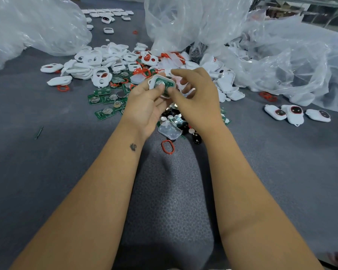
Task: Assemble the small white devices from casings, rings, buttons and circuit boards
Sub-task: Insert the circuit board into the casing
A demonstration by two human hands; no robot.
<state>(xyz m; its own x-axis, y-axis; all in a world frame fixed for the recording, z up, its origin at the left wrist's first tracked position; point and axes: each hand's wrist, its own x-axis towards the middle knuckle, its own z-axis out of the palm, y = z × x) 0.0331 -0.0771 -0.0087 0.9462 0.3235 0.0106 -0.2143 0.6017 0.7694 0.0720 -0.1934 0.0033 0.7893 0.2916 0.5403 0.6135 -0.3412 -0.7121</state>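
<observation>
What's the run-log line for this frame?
step: board seating | left hand: holds white casing with green circuit board inside | right hand: fingers at casing edge | finished devices: far right

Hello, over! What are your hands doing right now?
Left hand holds casing, board inside. Right hand pinches its edge. Nothing in the way.

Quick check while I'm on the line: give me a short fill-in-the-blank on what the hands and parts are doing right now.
1. The left hand holds a white casing with a ____ circuit board inside.
2. The loose ring between the forearms is ____.
3. The finished devices near the right forearm number ____.

Missing words: green; red; three
</observation>
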